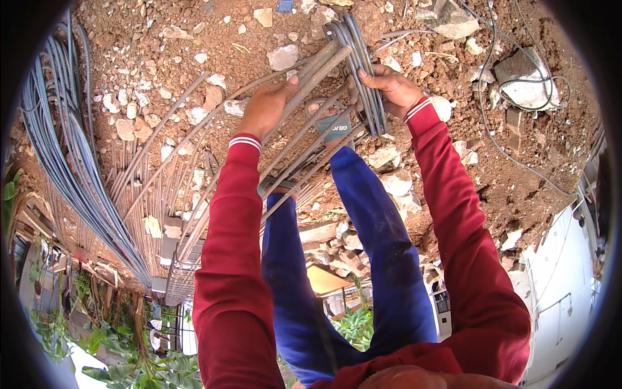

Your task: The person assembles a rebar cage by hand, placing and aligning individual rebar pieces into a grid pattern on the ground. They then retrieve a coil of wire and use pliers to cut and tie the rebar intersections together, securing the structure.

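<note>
bent bars (360, 55) between left hand (267, 107) and right hand (394, 89); rebar bundle (65, 149) far left; rock (530, 93) right

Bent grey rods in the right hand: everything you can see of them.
A stack of thin, grey, metal-looking rods, bent round at the upper end and lying closely side by side. The stack slants from upper left to lower right above the rubble-strewn soil. The right hand grips its lower half, thumb across the front. Brownish bars in the left hand meet its upper left side; whether they pass through the loops, I can't tell. Exact count unclear.
</note>
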A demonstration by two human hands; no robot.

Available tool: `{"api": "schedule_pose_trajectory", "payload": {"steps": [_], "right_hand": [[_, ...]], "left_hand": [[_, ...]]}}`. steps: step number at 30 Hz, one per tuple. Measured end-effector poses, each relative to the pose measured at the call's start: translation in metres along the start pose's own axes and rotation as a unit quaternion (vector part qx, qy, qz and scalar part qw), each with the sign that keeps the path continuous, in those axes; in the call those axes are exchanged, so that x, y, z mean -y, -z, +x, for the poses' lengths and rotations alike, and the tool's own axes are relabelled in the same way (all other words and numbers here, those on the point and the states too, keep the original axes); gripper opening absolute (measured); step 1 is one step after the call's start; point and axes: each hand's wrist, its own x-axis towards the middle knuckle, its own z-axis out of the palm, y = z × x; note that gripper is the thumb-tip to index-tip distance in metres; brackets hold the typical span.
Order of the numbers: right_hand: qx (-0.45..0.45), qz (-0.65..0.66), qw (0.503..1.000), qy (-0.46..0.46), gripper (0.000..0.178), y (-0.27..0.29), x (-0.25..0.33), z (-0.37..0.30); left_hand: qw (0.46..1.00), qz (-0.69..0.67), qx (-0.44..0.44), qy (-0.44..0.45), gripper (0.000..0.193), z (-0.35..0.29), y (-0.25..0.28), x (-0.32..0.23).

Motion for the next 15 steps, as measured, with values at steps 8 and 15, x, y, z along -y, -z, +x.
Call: {"api": "schedule_pose_trajectory", "payload": {"steps": [8,15], "right_hand": [[0.024,0.033,0.999,0.017,0.037,0.004,0.005,-0.005],[-0.007,0.016,1.0,0.014,0.036,0.01,0.007,-0.003]], "left_hand": [[0.996,0.05,-0.079,-0.008,0.075,-0.003,-0.005,0.004],[0.976,0.173,-0.126,-0.038,0.078,0.002,-0.014,0.007]]}}
